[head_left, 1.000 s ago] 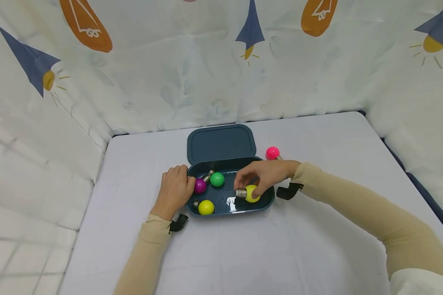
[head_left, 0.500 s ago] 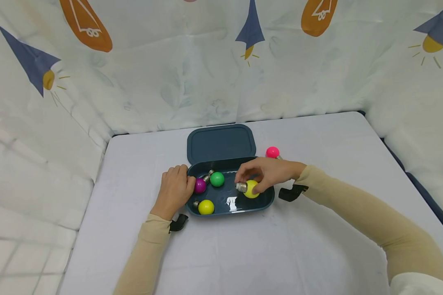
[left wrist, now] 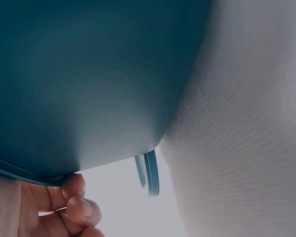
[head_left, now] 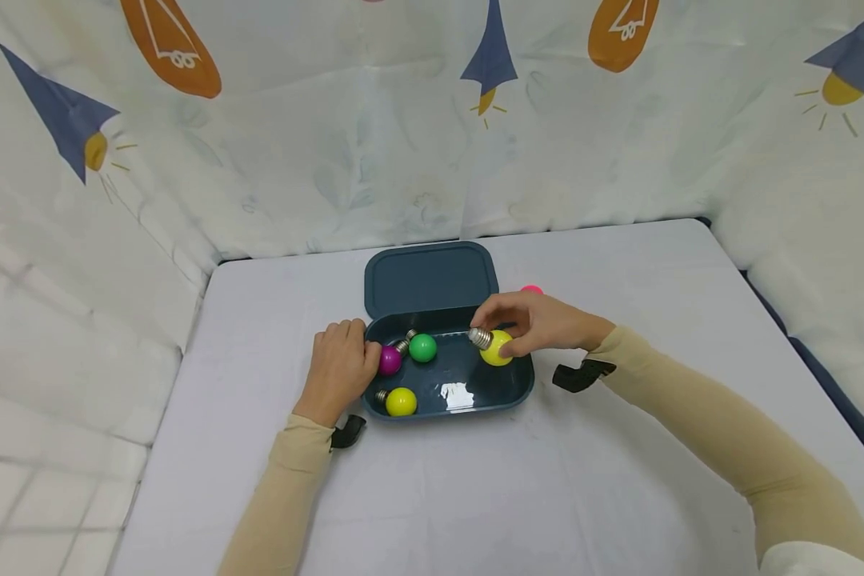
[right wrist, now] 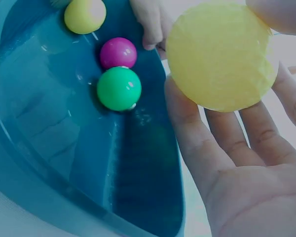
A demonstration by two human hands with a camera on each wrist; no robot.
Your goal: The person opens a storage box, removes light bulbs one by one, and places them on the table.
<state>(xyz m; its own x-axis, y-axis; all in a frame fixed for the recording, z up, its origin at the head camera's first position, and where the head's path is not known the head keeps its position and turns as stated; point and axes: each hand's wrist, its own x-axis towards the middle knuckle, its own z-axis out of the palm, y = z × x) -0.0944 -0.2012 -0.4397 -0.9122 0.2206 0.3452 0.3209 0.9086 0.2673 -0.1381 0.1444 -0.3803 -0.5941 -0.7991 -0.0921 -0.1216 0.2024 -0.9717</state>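
My right hand (head_left: 543,322) pinches a yellow bulb (head_left: 497,349) by its globe above the right part of the dark blue box (head_left: 468,392); its metal base points left and up. In the right wrist view the held bulb (right wrist: 222,57) fills the space between thumb and fingers. My left hand (head_left: 337,370) grips the box's left rim; the left wrist view shows its fingers (left wrist: 79,210) at the rim. Inside the box lie a purple bulb (head_left: 390,361), a green bulb (head_left: 422,348) and another yellow bulb (head_left: 401,402).
Behind the box lies its dark blue lid (head_left: 432,278), flat on the white-covered table (head_left: 504,496). A pink bulb (head_left: 532,289) sits beyond my right hand, mostly hidden by it. A patterned curtain (head_left: 403,144) stands along the table's back edge.
My right hand has lifted the yellow bulb up and slightly right, and its base now tilts upward. The pink bulb has become mostly covered by that hand. My left hand stays on the rim.
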